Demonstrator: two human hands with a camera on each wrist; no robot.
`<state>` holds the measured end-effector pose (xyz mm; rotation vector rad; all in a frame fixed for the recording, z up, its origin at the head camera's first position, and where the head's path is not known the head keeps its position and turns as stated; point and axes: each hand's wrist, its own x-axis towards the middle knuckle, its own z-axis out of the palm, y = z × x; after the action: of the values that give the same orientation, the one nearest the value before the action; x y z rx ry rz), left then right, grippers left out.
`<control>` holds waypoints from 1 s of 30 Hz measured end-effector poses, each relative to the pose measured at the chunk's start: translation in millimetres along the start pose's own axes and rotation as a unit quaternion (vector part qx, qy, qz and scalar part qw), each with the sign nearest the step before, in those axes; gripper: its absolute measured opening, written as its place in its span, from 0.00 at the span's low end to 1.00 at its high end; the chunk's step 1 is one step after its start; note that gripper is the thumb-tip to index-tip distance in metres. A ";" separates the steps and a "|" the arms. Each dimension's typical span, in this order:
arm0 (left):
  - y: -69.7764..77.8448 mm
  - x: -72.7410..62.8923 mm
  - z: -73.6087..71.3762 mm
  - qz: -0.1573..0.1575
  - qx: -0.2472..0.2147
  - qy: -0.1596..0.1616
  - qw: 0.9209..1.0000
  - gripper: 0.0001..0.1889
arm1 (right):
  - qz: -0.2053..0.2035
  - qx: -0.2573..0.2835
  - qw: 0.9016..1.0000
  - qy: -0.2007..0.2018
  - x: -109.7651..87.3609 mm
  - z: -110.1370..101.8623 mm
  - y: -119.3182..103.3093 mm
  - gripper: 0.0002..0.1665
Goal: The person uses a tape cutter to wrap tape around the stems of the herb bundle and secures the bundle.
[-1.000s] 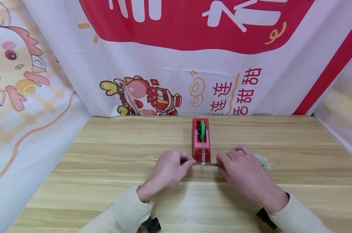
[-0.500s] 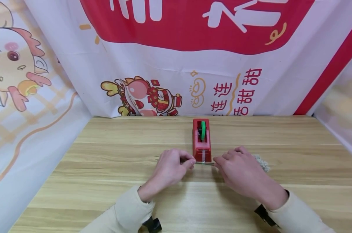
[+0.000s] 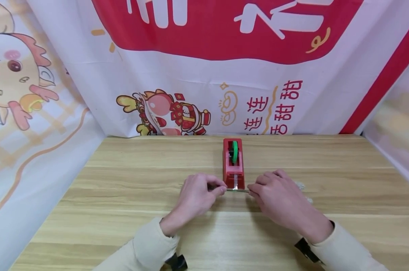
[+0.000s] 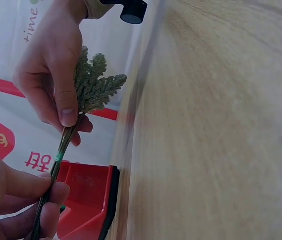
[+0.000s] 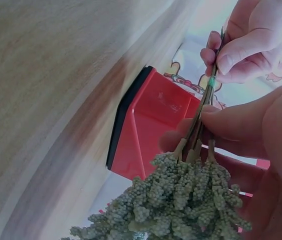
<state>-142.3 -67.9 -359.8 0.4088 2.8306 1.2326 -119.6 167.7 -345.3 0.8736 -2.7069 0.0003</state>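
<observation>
Between the hands runs a bunch of thin-stemmed flowers (image 5: 181, 200) with knobbly grey-green heads. In the head view its stems (image 3: 238, 190) lie level, right in front of the red tape dispenser (image 3: 234, 169). My left hand (image 3: 195, 195) pinches the bare stems with thumb and fingers. The right hand (image 3: 280, 199) pinches them closer to the heads, which it mostly hides in the head view. A green-looking band (image 5: 211, 81) circles the stems between the two grips. Clear tape (image 3: 236, 181) shows on the dispenser's front; whether it touches the stems I cannot tell.
The dispenser carries a green roll (image 3: 235, 151) and stands on a wood-grain table (image 3: 140, 169). Printed cloth (image 3: 197, 75) hangs behind the table and at both sides. Black camera mounts (image 3: 176, 261) sit at the wrists.
My right hand has shifted slightly left along the stems, closer to the left hand. The flower heads beyond it have turned and show less. The left hand has barely moved.
</observation>
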 end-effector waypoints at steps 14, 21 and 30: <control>-2.6 1.9 1.5 -0.002 -0.003 0.017 1.000 0.04 | 0.034 0.018 0.999 -0.018 1.4 1.8 0.1 0.08; -4.6 1.3 6.1 -0.003 -0.032 -0.006 0.999 0.11 | 0.032 0.005 0.999 0.008 1.1 3.6 0.7 0.12; -7.9 -0.5 6.7 0.012 -0.031 -0.043 0.999 0.10 | 0.039 0.009 0.999 0.016 1.5 6.0 1.4 0.11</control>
<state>-142.8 -68.4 -370.2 0.4814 2.7168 1.2696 -123.3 167.4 -350.5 0.7668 -2.7130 0.0537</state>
